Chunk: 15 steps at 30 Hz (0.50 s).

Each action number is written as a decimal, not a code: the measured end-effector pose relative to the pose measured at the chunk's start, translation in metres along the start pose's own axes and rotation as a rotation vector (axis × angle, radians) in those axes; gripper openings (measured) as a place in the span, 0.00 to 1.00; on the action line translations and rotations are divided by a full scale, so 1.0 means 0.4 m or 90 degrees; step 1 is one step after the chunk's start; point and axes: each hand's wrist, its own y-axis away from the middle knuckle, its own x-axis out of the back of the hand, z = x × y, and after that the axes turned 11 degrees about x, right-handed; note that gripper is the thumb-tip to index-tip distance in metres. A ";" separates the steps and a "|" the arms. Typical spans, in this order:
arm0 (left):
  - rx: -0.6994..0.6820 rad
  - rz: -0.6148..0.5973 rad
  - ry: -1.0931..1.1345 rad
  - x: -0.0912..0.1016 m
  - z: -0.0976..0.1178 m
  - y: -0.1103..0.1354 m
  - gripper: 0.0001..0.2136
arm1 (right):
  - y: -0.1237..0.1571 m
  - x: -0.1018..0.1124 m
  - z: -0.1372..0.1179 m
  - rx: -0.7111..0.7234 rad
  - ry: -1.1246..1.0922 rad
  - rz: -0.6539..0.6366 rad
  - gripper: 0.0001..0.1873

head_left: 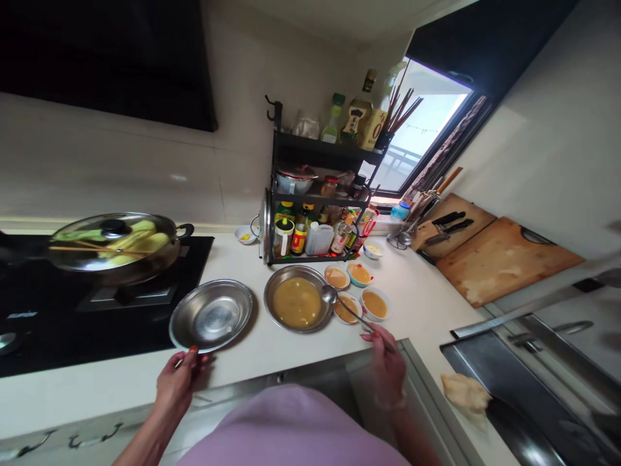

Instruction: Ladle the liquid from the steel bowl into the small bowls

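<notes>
My left hand grips the near rim of an empty steel bowl on the white counter. My right hand is closed on the handle of a metal ladle, whose scoop rests at the right rim of a steel basin holding yellow-brown liquid. Several small bowls of the same liquid stand just right of the basin, the nearest two being an orange-rimmed bowl and a white bowl.
A lidded wok with chopsticks sits on the black hob at left. A black rack of bottles and jars stands at the back. Wooden cutting boards and knives lean at right. A steel sink lies right, with a cloth on its edge.
</notes>
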 end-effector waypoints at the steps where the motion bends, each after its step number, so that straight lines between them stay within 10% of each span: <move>1: -0.006 -0.006 -0.005 -0.002 0.000 -0.001 0.10 | 0.005 -0.025 -0.001 -0.021 -0.020 -0.009 0.18; 15: -0.078 -0.041 0.009 -0.065 0.009 -0.004 0.25 | 0.057 -0.222 0.033 -0.236 -0.220 -0.034 0.23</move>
